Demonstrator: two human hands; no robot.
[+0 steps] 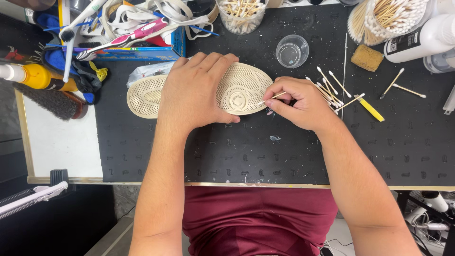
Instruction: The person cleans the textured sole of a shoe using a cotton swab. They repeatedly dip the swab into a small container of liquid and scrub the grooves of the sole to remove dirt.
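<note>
Shoe sole [239, 90] is lying tread-up at the frame's centre on the black counter mat [284, 156]; my left hand [196, 92] is pressing flat on it, fingers spread, steadying it, while my right hand [298, 102] is pinching a cotton swab [271, 98] against the tread.

The black rubber mat on the bench [237, 156] lies open between the cream upturned shoe sole [241, 87] and the person, while scattered wooden cotton swabs [332, 90], a clear plastic cup [292, 50] and a brush-filled blue box [137, 47] crowd the far side.
</note>
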